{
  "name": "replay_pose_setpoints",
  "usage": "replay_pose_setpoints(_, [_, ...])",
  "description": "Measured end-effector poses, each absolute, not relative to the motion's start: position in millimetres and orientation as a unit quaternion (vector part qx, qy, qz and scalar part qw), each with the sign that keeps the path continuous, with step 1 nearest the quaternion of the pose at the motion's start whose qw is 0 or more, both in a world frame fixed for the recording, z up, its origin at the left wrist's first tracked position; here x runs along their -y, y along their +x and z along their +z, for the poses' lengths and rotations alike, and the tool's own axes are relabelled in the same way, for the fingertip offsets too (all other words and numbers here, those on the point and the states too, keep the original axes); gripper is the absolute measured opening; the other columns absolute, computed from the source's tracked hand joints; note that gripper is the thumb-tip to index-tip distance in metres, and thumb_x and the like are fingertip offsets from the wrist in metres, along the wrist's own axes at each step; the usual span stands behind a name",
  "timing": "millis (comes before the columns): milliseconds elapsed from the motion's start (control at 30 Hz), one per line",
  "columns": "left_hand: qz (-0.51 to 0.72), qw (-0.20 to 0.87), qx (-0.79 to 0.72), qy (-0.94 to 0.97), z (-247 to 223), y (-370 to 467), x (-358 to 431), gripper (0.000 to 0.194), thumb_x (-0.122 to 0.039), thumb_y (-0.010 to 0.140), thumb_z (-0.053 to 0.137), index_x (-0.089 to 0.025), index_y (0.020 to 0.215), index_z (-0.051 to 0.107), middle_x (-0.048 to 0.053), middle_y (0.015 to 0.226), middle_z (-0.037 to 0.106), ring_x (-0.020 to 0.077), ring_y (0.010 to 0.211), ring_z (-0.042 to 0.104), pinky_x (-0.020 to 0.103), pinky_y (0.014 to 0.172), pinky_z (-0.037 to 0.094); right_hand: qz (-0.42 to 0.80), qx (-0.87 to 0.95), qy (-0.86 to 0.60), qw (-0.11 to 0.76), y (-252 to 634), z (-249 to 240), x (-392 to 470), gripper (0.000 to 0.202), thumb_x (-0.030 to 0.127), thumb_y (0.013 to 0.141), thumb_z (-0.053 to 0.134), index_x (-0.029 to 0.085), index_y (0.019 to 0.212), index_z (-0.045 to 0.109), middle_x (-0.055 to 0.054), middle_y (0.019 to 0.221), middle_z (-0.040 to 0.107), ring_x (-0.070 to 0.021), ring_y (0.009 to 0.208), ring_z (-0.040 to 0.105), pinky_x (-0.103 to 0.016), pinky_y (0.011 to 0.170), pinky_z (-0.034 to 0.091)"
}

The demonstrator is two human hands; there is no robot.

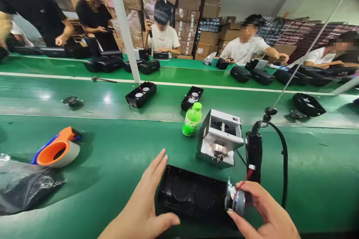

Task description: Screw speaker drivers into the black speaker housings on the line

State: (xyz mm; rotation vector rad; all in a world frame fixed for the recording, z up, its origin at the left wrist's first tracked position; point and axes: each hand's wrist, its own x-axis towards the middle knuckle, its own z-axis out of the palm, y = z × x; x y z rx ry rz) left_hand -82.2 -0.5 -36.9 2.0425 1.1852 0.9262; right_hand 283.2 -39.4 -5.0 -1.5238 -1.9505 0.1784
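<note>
Between my thumb and fingers, my right hand grips a small round speaker driver with a silver back and red wire. It is held over the right end of a black speaker housing, which lies on the green bench and shows two round mesh grilles inside. My left hand is at the housing's left end with thumb and fingers spread, holding nothing. Whether it touches the housing I cannot tell. Just behind the housing stands a grey-white box-shaped device. A black electric screwdriver hangs at the right on a cable.
A green bottle stands behind the housing. An orange tape dispenser and a dark plastic bag lie at left. Along the belt sit black housings with drivers and a loose driver. Several people work across the line.
</note>
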Motion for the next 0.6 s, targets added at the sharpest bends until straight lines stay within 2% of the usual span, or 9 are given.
replay_pose_setpoints(67, [0.292, 0.326, -0.446, 0.78, -51, -87, -2, 0.121, -0.057, 0.09, 0.087, -0.039, 0.179, 0.007, 0.012, 0.187, 0.018, 0.044, 0.169, 0.028, 0.067, 0.132, 0.038, 0.067, 0.784, -0.554, 0.272, 282, 10, 34, 0.041, 0.043, 0.098, 0.071, 0.028, 0.135, 0.061, -0.006, 0.123, 0.08, -0.0162, 0.094, 0.084, -0.019, 0.084, 0.069])
replay_pose_setpoints(167, [0.285, 0.341, -0.461, 0.768, -69, -85, 3, 0.118, -0.039, 0.087, 0.09, -0.039, 0.178, 0.015, 0.012, 0.183, 0.031, 0.042, 0.166, 0.037, 0.065, 0.131, 0.041, 0.069, 0.829, -0.513, 0.209, 275, 20, 27, 0.046, 0.035, 0.1, 0.067, 0.029, 0.145, 0.058, -0.007, 0.135, 0.077, -0.0168, 0.113, 0.081, -0.021, 0.097, 0.067])
replay_pose_setpoints(267, [0.316, 0.337, -0.46, 0.758, -81, -80, 8, 0.124, -0.042, 0.078, 0.098, -0.038, 0.176, 0.022, 0.015, 0.178, 0.038, 0.0437, 0.164, 0.041, 0.066, 0.131, 0.041, 0.069, 0.86, -0.484, 0.145, 267, 18, 21, 0.051, 0.029, 0.1, 0.063, 0.029, 0.15, 0.055, -0.007, 0.139, 0.076, -0.018, 0.121, 0.079, -0.026, 0.102, 0.067])
replay_pose_setpoints(433, [0.328, 0.334, -0.444, 0.764, -88, -79, 9, 0.124, -0.053, 0.079, 0.097, -0.038, 0.176, 0.021, 0.016, 0.176, 0.04, 0.0434, 0.163, 0.042, 0.067, 0.131, 0.041, 0.072, 0.887, -0.445, 0.105, 264, 4, 7, 0.056, 0.018, 0.092, 0.067, 0.03, 0.147, 0.06, -0.006, 0.133, 0.08, -0.0224, 0.112, 0.083, -0.035, 0.093, 0.073])
replay_pose_setpoints(600, [0.325, 0.331, -0.449, 0.764, -88, -82, 6, 0.136, -0.048, 0.068, 0.104, -0.035, 0.176, 0.022, 0.018, 0.175, 0.043, 0.0454, 0.161, 0.044, 0.065, 0.13, 0.044, 0.067, 0.902, -0.419, 0.085, 264, -10, 2, 0.066, 0.01, 0.08, 0.074, 0.03, 0.143, 0.063, -0.004, 0.129, 0.083, -0.0258, 0.105, 0.084, -0.041, 0.088, 0.075])
